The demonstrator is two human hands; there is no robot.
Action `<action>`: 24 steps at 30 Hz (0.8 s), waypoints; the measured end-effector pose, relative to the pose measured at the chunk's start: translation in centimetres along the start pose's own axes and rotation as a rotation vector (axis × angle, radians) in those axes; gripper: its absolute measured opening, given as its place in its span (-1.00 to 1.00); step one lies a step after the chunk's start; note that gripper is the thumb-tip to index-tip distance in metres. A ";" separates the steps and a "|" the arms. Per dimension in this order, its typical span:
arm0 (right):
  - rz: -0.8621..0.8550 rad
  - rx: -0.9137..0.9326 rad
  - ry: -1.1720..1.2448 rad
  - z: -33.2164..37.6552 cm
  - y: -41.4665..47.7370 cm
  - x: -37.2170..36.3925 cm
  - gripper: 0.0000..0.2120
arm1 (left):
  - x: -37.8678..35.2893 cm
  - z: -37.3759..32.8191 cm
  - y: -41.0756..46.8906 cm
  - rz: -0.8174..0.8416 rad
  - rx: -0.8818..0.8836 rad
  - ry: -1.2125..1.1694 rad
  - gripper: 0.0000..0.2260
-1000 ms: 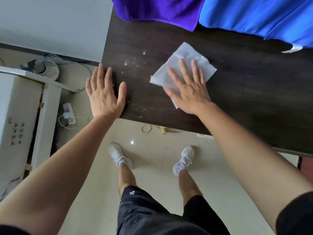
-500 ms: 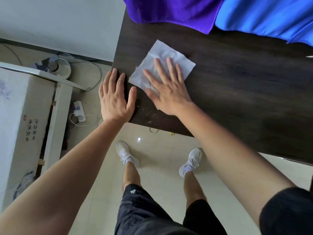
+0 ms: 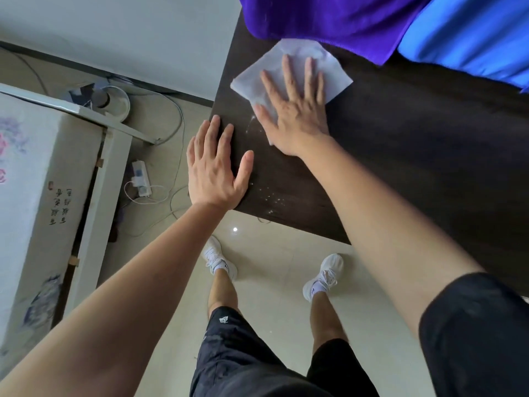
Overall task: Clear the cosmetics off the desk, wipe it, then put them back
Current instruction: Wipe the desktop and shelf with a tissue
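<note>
Illegible characters on white panel

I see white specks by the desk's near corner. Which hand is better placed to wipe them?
Right. The right hand presses the wipe flat on the desk, just beyond the specks; the left hand lies bare on the corner, without a cloth.

Right hand presses white wipe flat on dark desk.

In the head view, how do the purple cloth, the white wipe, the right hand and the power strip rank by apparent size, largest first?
1. purple cloth, partly cut off.
2. white wipe and right hand: about alike; the hand hides part of the wipe.
3. power strip, farther away on the floor.
</note>
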State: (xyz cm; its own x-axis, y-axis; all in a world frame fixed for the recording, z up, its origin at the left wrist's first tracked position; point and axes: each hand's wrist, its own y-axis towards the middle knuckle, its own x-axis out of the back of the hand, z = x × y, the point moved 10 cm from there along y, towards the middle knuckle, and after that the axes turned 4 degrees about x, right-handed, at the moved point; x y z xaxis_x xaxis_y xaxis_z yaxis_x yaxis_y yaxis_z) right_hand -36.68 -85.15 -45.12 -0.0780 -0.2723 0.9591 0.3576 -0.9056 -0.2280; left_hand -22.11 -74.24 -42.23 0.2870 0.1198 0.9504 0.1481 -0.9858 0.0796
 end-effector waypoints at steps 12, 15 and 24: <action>-0.019 -0.019 -0.003 -4.3 -19.8 -4.3 -0.39 | -0.3 -0.2 0.0 0.114 0.039 -0.007 -0.37; 0.017 -0.066 0.015 -3.9 -22.9 -5.1 -0.41 | 0.1 0.1 -0.7 0.140 -0.010 -0.052 -0.36; 0.076 0.226 -0.041 9.3 -12.7 -5.0 -0.39 | 1.5 7.1 -10.8 0.253 -0.177 0.072 -0.38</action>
State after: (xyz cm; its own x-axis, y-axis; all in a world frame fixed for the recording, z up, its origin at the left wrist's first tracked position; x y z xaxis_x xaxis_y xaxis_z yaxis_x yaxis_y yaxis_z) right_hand -32.17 -69.22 -45.49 -0.0072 -0.3191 0.9477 0.5603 -0.7863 -0.2605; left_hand -16.58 -62.59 -43.79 0.2255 -0.1344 0.9649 -0.0887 -0.9892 -0.1171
